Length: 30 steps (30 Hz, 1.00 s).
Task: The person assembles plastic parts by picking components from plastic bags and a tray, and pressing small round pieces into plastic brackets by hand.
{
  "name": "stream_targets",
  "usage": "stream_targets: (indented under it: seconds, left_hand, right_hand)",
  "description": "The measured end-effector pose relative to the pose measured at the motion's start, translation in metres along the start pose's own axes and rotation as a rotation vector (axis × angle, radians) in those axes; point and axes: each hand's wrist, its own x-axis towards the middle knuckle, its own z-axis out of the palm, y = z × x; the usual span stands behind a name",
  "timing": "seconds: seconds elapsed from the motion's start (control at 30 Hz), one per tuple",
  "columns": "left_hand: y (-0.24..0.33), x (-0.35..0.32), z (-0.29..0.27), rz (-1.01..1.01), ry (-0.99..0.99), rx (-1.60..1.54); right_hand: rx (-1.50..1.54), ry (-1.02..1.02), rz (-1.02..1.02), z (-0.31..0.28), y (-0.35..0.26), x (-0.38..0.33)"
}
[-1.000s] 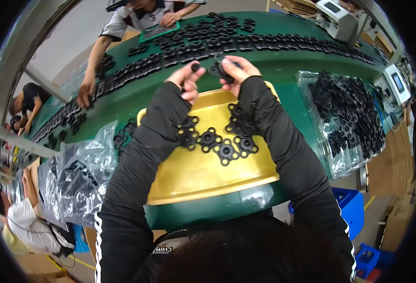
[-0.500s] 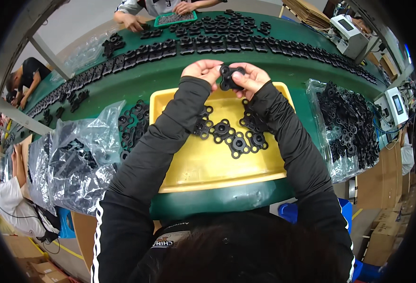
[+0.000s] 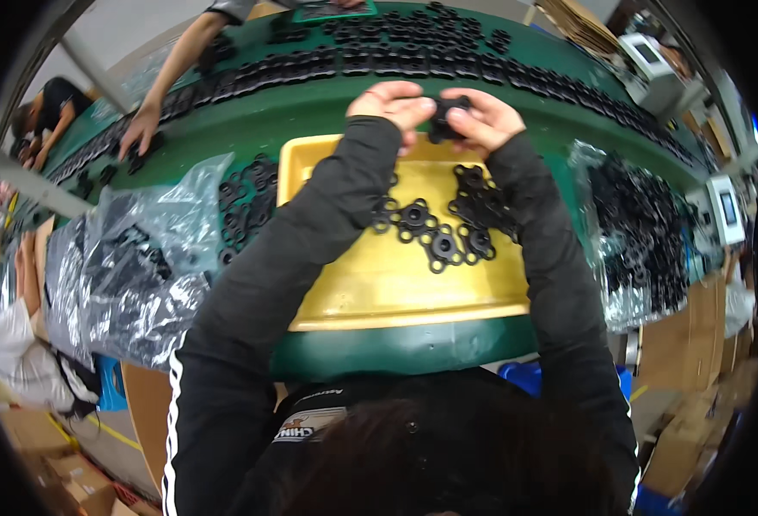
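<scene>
The small black plastic part (image 3: 444,119) is held up between both hands, above the far rim of the yellow tray (image 3: 396,284), probably so that the person can turn it and look at it closely. The left hand (image 3: 392,105) has its fingers curled and pinches the part from the left side. The right hand (image 3: 482,120) closes on it from the right side, with thumb and fingers pressed together on the part. So both hands are clamped on the same piece, and no hand is free.

Under the forearms, more black flower-shaped parts (image 3: 435,228) lie loose in the tray, near at hand, I think as the working stock. The tray sits on the green desk (image 3: 310,120). To the left, a clear plastic bag (image 3: 138,258) lies open with the same parts, and to the right there is another bag of parts (image 3: 641,232). At the far side of the desk, rows of black parts (image 3: 379,60) are laid out, and another person's hand (image 3: 138,133) touches them.
</scene>
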Motion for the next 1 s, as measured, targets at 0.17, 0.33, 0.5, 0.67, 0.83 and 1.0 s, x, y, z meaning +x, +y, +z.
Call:
stream_targets:
  seconds: [0.17,0.33,0.5,0.67,0.83,1.0]
  left_hand:
    - [-0.003,0.006,-0.003,0.001,0.031,0.214]
    - [0.012,0.018,-0.027,-0.403,0.316,-0.220]
    - [0.004,0.023,-0.029,-0.456,0.288,-0.691]
    - [-0.007,0.018,-0.008,-0.440,0.165,-0.632]
    - [-0.034,0.026,-0.033,-0.156,0.225,-0.404]
    - [-0.040,0.016,-0.021,0.054,0.251,-0.065]
  right_hand:
    - [-0.118,0.055,-0.053,-0.003,0.003,-0.002]
    - [-1.057,0.062,-0.111,-0.051,-0.040,-0.047]
    - [-1.928,0.461,0.621,-0.123,-0.079,-0.105]
    - [-1.531,0.064,-0.333,-0.089,-0.029,-0.053]
    - [-1.254,-0.292,-0.255,0.047,0.032,-0.007]
    - [-1.030,-0.125,-0.494,0.061,0.083,-0.006]
